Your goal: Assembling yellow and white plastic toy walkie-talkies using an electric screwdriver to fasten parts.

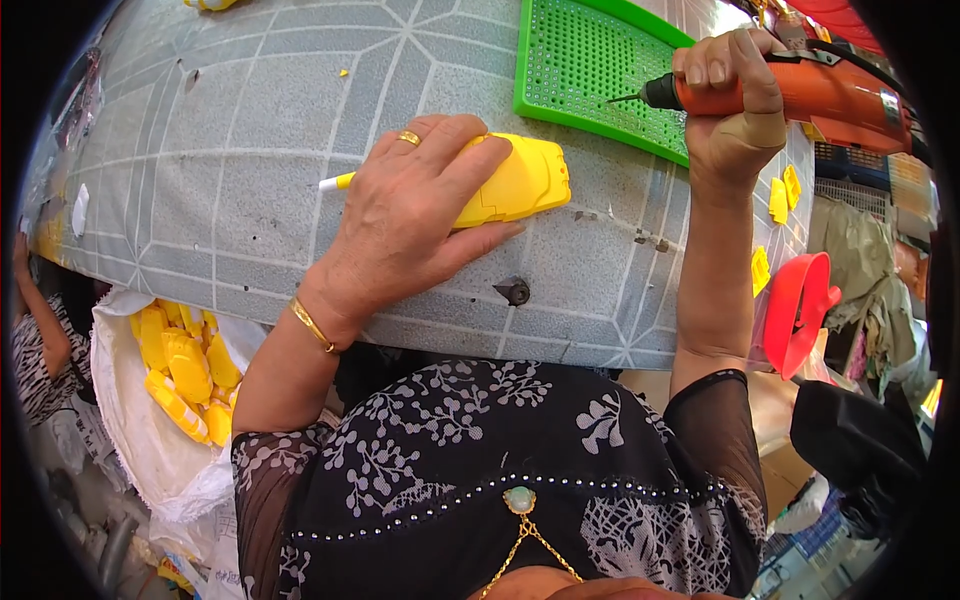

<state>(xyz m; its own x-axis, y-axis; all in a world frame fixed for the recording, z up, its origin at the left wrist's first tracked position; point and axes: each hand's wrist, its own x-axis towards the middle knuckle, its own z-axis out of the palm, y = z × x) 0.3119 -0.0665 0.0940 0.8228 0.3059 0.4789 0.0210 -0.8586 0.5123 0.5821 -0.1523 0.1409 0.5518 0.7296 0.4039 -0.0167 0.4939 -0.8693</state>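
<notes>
My left hand (410,205) is wrapped over a yellow plastic toy casing (535,178) that lies on the table. A thin yellow stick with a white tip (332,184) pokes out to the left of the hand, apparently part of the casing. Much of the casing is hidden under my palm and fingers. In my right hand (735,120) is an orange electric screwdriver (835,100), fingers closed round its black-nosed body. Its thin bit points left, over a green tray (597,128) with rows of holes, many holding small shiny screws.
A white sack (120,385) of yellow casings (190,365) stands below the table's left edge. Small yellow pieces (778,200) and a red plastic holder (795,310) are at the right edge. The grey tiled-pattern table (270,200) has a dark spot (513,291). Another person's arm (45,320) shows far left.
</notes>
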